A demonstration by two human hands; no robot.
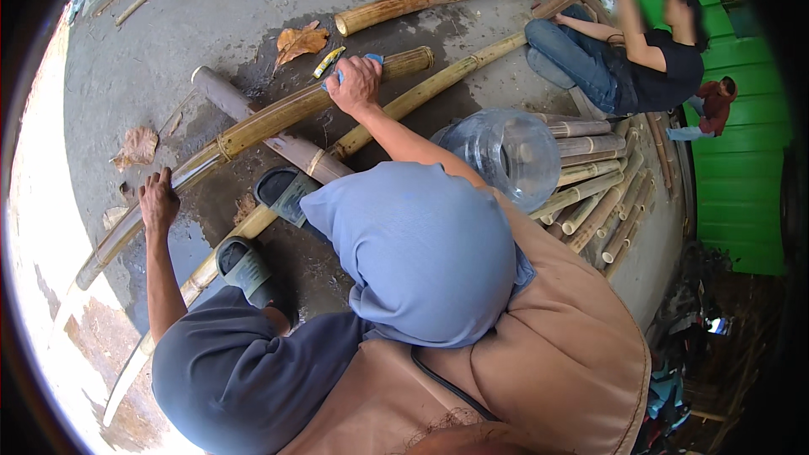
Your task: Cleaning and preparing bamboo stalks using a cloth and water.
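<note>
A long wet bamboo pole slants across in front of me. My left hand is closed round its lower left part. Further up, my right hand presses a crumpled blue cloth onto the pole, with its fingers curled over it. Most of the cloth is hidden under the hand. Just beyond that hand is a small yellow packet. The pole lies across a thicker greyish bamboo piece. Another long bamboo pole runs beneath, passing by my sandalled feet.
A clear plastic water jug stands at my right, beside stacked bamboo. One bamboo length and a dry leaf lie ahead on wet concrete. A seated person holds bamboo at the far right, before a green metal wall.
</note>
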